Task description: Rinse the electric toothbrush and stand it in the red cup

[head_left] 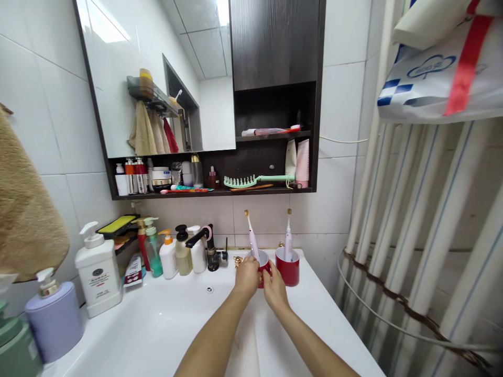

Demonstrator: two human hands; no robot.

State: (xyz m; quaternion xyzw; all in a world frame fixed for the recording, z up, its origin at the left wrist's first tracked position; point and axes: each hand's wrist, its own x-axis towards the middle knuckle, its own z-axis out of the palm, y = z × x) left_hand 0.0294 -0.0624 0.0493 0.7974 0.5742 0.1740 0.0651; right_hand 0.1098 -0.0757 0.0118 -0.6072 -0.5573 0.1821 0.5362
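A red cup (261, 277) with a pale inside stands at the back right of the sink, partly covered by my hands. My left hand (247, 275) is wrapped round its left side. On its right side my right hand (275, 288) grips it too, fingers curled against the wall. An electric toothbrush (252, 238) with a yellowish head leans to the left out of this cup. Just right of my right hand is a second red cup (287, 271), holding another electric toothbrush (288, 241) that is nearly upright. A small gold figure (238, 261) sits left of my left hand.
Left of the hands are a black faucet (210, 248) and several pump bottles (168, 256) along the white sink (157, 335). A dark cabinet shelf (220, 192) with a green hairbrush (240, 181) hangs above. White radiator pipes (436, 209) stand at the right.
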